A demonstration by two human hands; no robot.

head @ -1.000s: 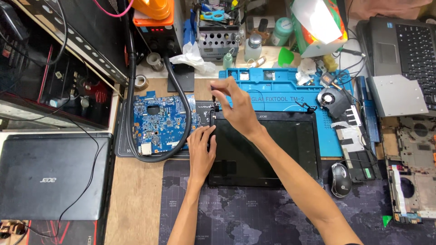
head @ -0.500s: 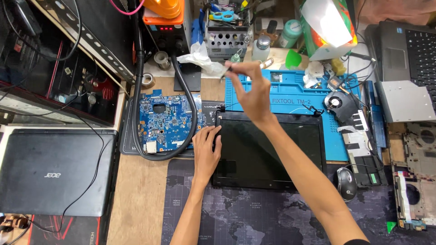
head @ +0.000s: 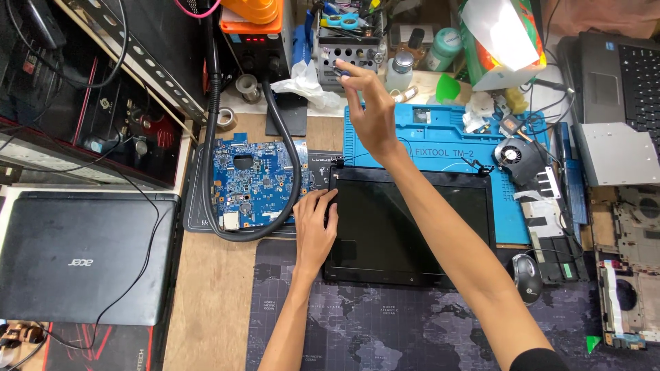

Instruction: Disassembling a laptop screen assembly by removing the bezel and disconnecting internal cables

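Observation:
A black laptop screen panel point(head: 412, 227) lies flat, partly over a blue repair mat point(head: 447, 130). My left hand point(head: 315, 230) lies on the panel's left edge, fingers curled against the frame and holding it down. My right hand point(head: 368, 106) is stretched out to the back of the bench, at a grey tool rack point(head: 344, 51). Its thumb and fingers are pinched on a small dark tool tip, most of which is hidden. My right forearm crosses over the panel.
A blue circuit board point(head: 251, 182) sits left of the panel, ringed by a black hose point(head: 292, 148). A closed black laptop point(head: 82, 257) lies at far left. A fan point(head: 512, 154), a mouse point(head: 528, 278), bottles and laptop parts crowd the right and back.
My right hand has moved from the panel's top edge up and away to the tool rack at the back. My left hand has stayed on the panel's left edge.

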